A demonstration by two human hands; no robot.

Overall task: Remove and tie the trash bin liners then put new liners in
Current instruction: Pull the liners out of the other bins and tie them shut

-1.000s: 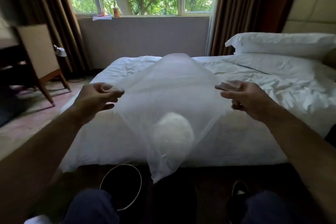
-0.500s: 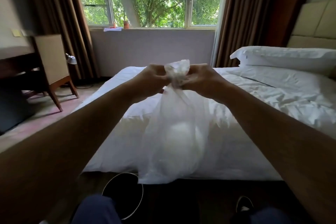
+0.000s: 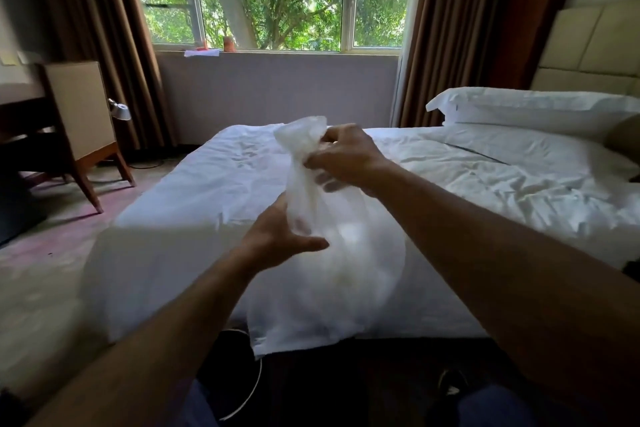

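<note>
A translucent white bin liner (image 3: 332, 274) hangs in front of me with pale crumpled trash inside its bulging lower part. My right hand (image 3: 343, 158) grips the gathered neck of the liner near its top. Lower down, my left hand (image 3: 277, 239) cups the liner's left side, its fingers wrapped round the narrowed part. The liner's loose mouth sticks up above my right hand. Below, on the floor between my knees, the dark trash bin (image 3: 239, 378) shows part of its pale rim; the liner hides much of it.
A bed (image 3: 485, 184) with white sheets and a pillow (image 3: 540, 107) fills the middle and right. A wooden chair (image 3: 79, 121) and a dark desk stand at the left by brown curtains. The window is behind the bed.
The liner's mouth, first held spread wide, has been gathered into a neck. My left hand has since dropped from the top to the liner's side, while my right hand keeps the neck.
</note>
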